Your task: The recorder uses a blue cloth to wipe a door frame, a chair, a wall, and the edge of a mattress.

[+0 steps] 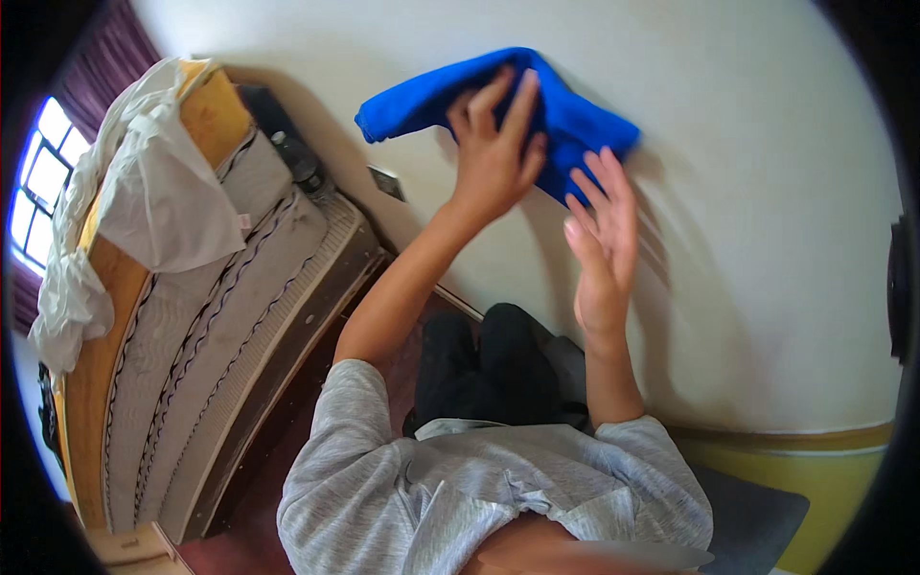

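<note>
A bright blue cloth, perhaps a folded garment, is up in front of the pale wall, bent into a rough arch. Over its middle lies my left hand, fingers spread and somewhat blurred; whether they touch the fabric is hard to say. My right hand is beside the cloth's lower right edge, palm turned inward, fingers apart with nothing in them. What holds the cloth up cannot be made out.
At left stands a bed with a striped mattress, with white fabric draped over its wooden board. A plastic bottle stands at its far end. On the wall is a small dark socket plate. A grey chair-like panel is at lower right.
</note>
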`<state>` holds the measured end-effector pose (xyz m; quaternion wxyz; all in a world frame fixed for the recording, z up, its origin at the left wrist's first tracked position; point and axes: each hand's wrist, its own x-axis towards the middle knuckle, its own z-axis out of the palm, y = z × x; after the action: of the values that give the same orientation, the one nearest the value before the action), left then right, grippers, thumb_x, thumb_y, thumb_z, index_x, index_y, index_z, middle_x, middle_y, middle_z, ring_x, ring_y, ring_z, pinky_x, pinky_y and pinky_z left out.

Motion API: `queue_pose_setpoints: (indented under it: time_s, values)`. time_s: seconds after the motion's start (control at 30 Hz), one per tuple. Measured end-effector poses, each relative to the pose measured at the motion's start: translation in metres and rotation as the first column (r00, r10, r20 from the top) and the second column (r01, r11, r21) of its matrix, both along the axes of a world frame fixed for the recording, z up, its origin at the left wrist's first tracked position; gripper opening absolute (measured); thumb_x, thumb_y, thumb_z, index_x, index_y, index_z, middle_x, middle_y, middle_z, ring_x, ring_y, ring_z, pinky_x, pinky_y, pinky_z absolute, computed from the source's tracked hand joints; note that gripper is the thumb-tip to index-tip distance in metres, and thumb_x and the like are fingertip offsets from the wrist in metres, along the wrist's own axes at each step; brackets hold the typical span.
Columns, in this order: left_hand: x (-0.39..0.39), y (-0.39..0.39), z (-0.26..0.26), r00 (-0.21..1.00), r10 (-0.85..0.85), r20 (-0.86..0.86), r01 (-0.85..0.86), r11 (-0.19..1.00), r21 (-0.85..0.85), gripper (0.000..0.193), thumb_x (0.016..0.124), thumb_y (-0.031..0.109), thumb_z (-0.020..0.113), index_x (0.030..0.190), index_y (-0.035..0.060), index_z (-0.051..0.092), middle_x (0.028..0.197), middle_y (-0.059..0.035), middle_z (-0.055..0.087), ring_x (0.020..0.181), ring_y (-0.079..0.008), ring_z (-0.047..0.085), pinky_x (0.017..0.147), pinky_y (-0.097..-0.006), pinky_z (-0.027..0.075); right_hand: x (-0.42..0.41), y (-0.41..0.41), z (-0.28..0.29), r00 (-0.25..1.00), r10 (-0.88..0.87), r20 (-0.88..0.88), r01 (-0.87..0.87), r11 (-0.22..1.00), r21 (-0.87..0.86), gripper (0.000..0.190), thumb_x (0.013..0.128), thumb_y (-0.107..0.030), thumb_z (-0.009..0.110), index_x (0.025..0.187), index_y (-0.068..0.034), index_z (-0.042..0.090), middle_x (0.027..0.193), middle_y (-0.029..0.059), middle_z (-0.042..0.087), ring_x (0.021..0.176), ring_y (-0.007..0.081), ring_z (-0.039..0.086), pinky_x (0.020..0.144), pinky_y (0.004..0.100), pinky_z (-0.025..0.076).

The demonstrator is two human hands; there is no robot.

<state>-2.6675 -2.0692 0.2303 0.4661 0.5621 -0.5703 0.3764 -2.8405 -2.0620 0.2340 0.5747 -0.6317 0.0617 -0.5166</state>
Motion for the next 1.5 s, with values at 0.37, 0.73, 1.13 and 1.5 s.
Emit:
queue_pose_setpoints:
  time_s: [0.37, 0.73, 1.13, 1.5]
  values:
    - [-0.276, -0.032, -0.003, 0.561, -0.821, -0.107, 0.789, 0.493, 0.366, 0.069, 0.080, 0.014, 0.061, 0.144, 0.0069, 0.036, 0.136, -0.0255, 0.043, 0.115, -0.0399, 0.051, 0.092, -0.0476, 0.044, -0.202, -0.015, -0.031, 0.560, -0.817, 0.141, 0.814, 0.574, 0.093, 0.043, 0.094, -0.015, 0.049, 0.133, 0.000, 0.039, 0.116, 0.0115, 0.053, 0.104, 0.0177, 0.050, 0.090, 0.0333, 0.040]
    - [-0.419, -0.044, -0.030, 0.037, -0.879, -0.475, 0.893, -0.185, 0.411, 0.069, 0.092, 0.020, 0.052, 0.150, 0.0127, 0.018, 0.141, -0.0205, 0.040, 0.116, -0.0399, 0.051, 0.091, -0.0449, 0.048, -0.452, -0.062, -0.094, -0.355, -0.931, -0.083, 0.916, -0.330, -0.227, 0.042, 0.087, -0.010, 0.053, 0.126, 0.005, 0.047, 0.114, 0.0237, 0.049, 0.107, 0.0303, 0.050, 0.094, 0.0387, 0.039]
    - [-0.294, -0.036, -0.065, 0.769, -0.636, 0.058, 0.607, 0.756, 0.245, 0.064, 0.078, 0.014, 0.059, 0.139, 0.0251, 0.045, 0.132, 0.0029, 0.052, 0.076, -0.0116, 0.058, 0.048, -0.0249, 0.044, -0.315, -0.061, -0.097, -0.079, -0.989, 0.122, 0.996, -0.083, -0.028, 0.032, 0.087, -0.004, 0.062, 0.116, 0.003, 0.050, 0.099, 0.0116, 0.056, 0.088, 0.0199, 0.054, 0.079, 0.0322, 0.047]
    - [0.076, 0.015, -0.104, 0.942, 0.317, -0.108, -0.316, 0.948, 0.029, 0.071, 0.064, -0.005, 0.064, 0.131, 0.0123, 0.047, 0.129, -0.0153, 0.046, 0.117, -0.0329, 0.046, 0.096, -0.0457, 0.039, 0.038, -0.020, -0.096, 0.897, -0.351, -0.267, 0.269, 0.915, -0.299, 0.042, 0.089, -0.009, 0.059, 0.129, 0.000, 0.048, 0.110, 0.0136, 0.062, 0.103, 0.0242, 0.059, 0.093, 0.0366, 0.045]
